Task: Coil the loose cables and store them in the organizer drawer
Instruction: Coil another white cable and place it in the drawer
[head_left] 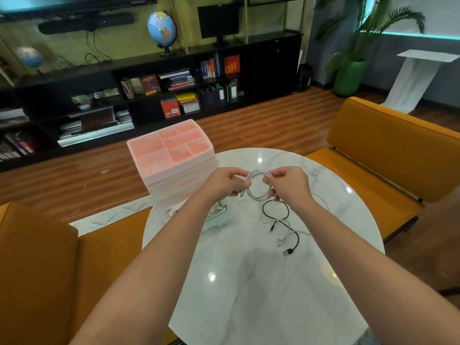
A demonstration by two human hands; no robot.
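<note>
A white cable [256, 195] wound into a small ring hangs above the round marble table [261, 282]. My left hand [221, 183] pinches the ring's left side and my right hand [288, 186] pinches its right side. Below the ring a loose black cable [276, 211] curls on the table, its USB plug near the front. A thin loose white cable [286, 226] crosses it. The pink organizer [171, 150] with open top compartments stands at the table's far left. One of its drawers [216, 217] is pulled out below my left forearm, mostly hidden.
Orange sofas flank the table: one on the left [37, 270], one on the right [388, 150]. A black bookshelf [149, 90] with globes and a monitor lines the far wall. A green plant pot [349, 75] stands at the back right.
</note>
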